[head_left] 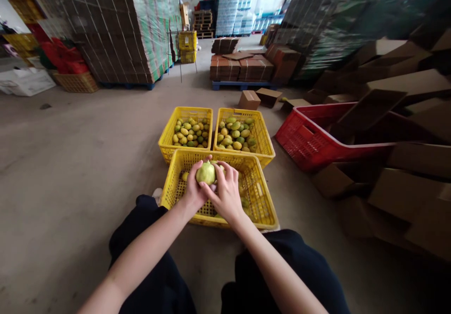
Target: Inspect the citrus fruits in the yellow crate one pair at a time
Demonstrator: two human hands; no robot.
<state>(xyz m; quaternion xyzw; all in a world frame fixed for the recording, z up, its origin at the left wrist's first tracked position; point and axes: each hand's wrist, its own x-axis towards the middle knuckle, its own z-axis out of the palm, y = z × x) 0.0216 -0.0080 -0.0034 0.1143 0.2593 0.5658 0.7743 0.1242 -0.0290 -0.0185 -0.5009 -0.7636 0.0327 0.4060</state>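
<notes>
My left hand [195, 189] is cupped round a pale green, roundish fruit [206, 173] with a small nub on top. The fingers of my right hand [227, 189] curl against the fruit's right side, and another yellowish fruit partly shows behind them. Both hands are above the front yellow crate [266, 206], which has perforated walls and a few fruits low inside, largely hidden by my hands. Behind it, two more yellow crates stand side by side: the left crate [165, 140] and the right crate [267, 145] hold many green and yellow oval fruits.
A red crate [306, 140] with cardboard in it stands to the right, among loose cardboard boxes [408, 196]. Flattened cartons [243, 67] lie on a blue pallet ahead. Tall wrapped stacks [105, 27] rise on both sides. My knees flank the front crate.
</notes>
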